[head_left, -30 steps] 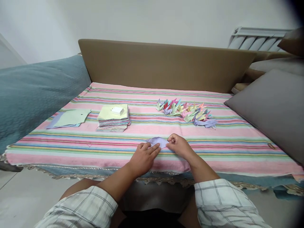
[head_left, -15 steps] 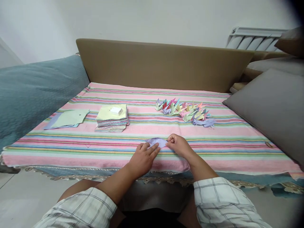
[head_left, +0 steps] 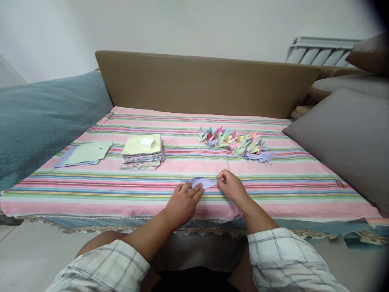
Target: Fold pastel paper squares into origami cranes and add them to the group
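L hand [head_left: 184, 200] flat on purple paper [head_left: 205, 182], lower ctr, R hand [head_left: 232, 187] pinched narrow at rt tip, hold unclear

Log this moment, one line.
left hand: on lilac paper | right hand: at paper's right tip | white block: atop paper stack | folded papers: beyond right hand

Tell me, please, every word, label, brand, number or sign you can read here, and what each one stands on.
There is no readable text.
Purple paper under the left hand: no writing visible.
White block on the paper stack: no lettering distinguishable.
Pale green sheet: one dark mark, too small to identify.
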A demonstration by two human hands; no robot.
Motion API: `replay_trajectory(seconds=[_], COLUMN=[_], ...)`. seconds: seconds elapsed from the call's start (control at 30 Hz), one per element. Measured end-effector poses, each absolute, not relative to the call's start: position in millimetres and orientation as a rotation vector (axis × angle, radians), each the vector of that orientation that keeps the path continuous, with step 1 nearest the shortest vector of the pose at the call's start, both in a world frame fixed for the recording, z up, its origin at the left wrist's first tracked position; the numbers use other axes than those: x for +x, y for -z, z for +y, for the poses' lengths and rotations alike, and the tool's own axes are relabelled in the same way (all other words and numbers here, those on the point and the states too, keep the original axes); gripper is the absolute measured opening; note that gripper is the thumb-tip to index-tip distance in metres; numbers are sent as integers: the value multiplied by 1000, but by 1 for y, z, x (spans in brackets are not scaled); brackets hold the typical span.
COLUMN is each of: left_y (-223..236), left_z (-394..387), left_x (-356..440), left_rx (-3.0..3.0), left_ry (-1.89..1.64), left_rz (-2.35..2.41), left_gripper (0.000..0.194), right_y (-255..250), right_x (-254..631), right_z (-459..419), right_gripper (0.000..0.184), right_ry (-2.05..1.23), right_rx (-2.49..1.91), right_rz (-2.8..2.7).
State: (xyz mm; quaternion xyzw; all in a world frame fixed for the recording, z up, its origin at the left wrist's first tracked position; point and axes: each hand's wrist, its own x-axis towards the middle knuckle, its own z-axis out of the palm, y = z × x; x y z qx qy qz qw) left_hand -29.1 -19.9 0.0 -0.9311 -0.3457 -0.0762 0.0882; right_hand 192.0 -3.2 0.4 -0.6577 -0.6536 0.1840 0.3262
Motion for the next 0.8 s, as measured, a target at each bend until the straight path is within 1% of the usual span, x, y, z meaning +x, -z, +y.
replay_trajectory(seconds=[0.1, 0.17, 0.23, 0.3, 0.47, 0.6, 0.8], left_y=[0, 0, 0, -1, -1, -2, -8], left_z=[-20, -21, -20, -20, -22, -27, -33], left_x=[-29, -29, -29, -30, -33, -38, -44], left_rx=[-2775, -2777, -2779, -2780, -2767, -2757, -2740], left_ry=[219, 210, 205, 210, 228, 237, 227], left_rz=[-1030, -1032, -1033, -1029, -1031, -1080, -1226], left_gripper=[49, 50, 49, 48, 47, 46, 43], right_y=[-3, -1, 4, 10, 15, 11, 14], right_x=[186, 179, 172, 169, 170, 164, 152], right_z=[-19, -30, -38, -41, -38, -38, -41], right_gripper=[16, 23, 30, 34, 27, 27, 23], right_ry=[-192, -149, -121, -52, 104, 197, 375], right_rx=[-1474, -1229, -1080, -1099, -1307, -1417, -1470], right_rz=[-1892, -2089, -2239, -2286, -2257, -2285, -2313])
